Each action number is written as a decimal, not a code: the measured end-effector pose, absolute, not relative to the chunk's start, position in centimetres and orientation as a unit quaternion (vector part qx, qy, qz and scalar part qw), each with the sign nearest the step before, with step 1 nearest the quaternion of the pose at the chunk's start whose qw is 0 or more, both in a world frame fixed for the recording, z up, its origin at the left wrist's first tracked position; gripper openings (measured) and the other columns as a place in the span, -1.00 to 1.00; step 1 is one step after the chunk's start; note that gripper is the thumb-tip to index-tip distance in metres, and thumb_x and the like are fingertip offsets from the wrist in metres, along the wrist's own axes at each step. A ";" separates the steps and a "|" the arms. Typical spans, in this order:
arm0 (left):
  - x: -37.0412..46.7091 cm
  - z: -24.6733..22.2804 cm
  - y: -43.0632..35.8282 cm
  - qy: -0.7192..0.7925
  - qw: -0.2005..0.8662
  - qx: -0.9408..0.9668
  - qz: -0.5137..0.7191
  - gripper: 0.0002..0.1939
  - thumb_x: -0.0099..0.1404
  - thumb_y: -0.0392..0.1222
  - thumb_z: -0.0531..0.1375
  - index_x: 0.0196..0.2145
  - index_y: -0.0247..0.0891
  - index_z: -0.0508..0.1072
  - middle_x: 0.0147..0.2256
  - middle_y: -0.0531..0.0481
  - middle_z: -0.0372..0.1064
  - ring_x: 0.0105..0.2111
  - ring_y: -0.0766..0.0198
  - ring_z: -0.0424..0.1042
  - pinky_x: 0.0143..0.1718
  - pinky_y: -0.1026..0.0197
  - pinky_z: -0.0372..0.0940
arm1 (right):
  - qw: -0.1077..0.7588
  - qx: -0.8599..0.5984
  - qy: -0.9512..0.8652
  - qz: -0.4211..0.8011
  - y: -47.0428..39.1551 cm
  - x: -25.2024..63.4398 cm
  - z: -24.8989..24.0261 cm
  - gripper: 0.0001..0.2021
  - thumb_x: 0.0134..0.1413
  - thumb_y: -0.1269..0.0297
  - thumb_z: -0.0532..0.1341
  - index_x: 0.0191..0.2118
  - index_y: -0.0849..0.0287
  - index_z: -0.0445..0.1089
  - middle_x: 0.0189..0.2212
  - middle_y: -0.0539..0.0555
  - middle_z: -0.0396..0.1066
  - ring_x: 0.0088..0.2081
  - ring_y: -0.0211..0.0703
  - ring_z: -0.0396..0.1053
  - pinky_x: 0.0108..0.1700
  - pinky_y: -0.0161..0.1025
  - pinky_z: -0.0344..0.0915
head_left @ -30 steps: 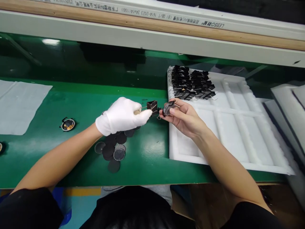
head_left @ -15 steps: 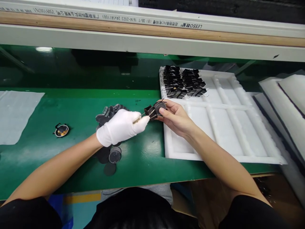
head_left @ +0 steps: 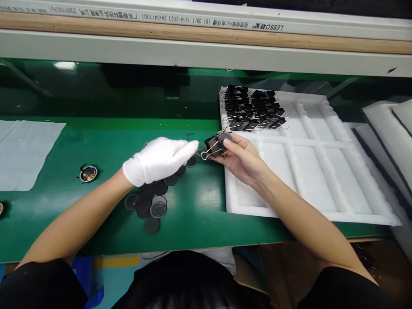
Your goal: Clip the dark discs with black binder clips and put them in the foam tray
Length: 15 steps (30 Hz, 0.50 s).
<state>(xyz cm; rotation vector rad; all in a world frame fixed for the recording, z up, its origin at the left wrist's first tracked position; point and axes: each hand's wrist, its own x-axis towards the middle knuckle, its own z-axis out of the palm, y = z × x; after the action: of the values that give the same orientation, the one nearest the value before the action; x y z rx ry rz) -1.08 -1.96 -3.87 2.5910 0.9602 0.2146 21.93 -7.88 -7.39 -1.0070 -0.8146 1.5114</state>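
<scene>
My right hand [head_left: 243, 156] grips a small round black part [head_left: 224, 138] between thumb and fingers. A black binder clip [head_left: 215, 146] is clamped on that part, its wire handles pointing left. My left hand [head_left: 161, 159], in a white glove, is just left of those handles, with its fingers stretched out and partly hidden from view. Nothing shows in it. Under and in front of the glove lie several loose dark discs [head_left: 152, 225], some overlapping.
At the right, a white foam tray [head_left: 305, 213] with compartments holds rows of clipped parts [head_left: 238, 105] in its far-left corner. One round part [head_left: 88, 174] lies on the green table at left, near a white sheet [head_left: 28, 154]. Foam slabs [head_left: 383, 124] stand far right.
My left hand has come off the clip's wire handles and shifted a little left, uncovering more discs. The clip stays on the part in my right hand. The whole view has shifted slightly.
</scene>
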 end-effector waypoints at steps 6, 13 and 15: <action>-0.4 -4.5 -1.6 0.318 -0.035 0.945 -0.064 -0.44 0.22 0.35 0.25 -0.22 -0.25 0.57 -0.30 -0.20 0.48 -0.28 -0.08 0.45 -0.33 0.08 0.12 | 0.603 -0.464 -0.272 0.589 -7.3 22.9 -7.1 -0.64 -0.12 0.07 0.52 -0.17 -0.02 0.54 -0.30 -0.09 0.53 -0.32 -0.25 0.44 -0.32 -0.33 0.41; 0.6 -5.2 -2.6 0.328 -0.064 0.941 -0.041 -0.43 0.35 0.31 0.17 -0.12 -0.31 0.53 -0.22 -0.26 0.48 -0.23 -0.13 0.46 -0.31 0.05 0.13 | 0.597 -0.428 -0.250 0.631 -7.4 22.3 -6.8 -0.68 -0.15 0.19 0.53 -0.21 -0.02 0.54 -0.33 -0.12 0.46 -0.32 -0.31 0.37 -0.29 -0.36 0.44; 2.2 -5.3 -2.5 0.315 -0.058 0.947 -0.013 -0.47 0.39 0.24 0.15 -0.06 -0.33 0.50 -0.20 -0.27 0.50 -0.23 -0.11 0.49 -0.31 0.06 0.14 | 0.605 -0.405 -0.278 0.627 -7.2 22.4 -6.9 -0.70 -0.12 0.18 0.50 -0.20 -0.03 0.53 -0.34 -0.12 0.43 -0.33 -0.30 0.35 -0.28 -0.34 0.45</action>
<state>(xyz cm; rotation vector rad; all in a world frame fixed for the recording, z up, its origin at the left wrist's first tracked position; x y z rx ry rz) 2.25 -2.52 -5.28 3.0917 1.0280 -0.0415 22.35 -7.20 -6.87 -0.9360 -0.6439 1.4507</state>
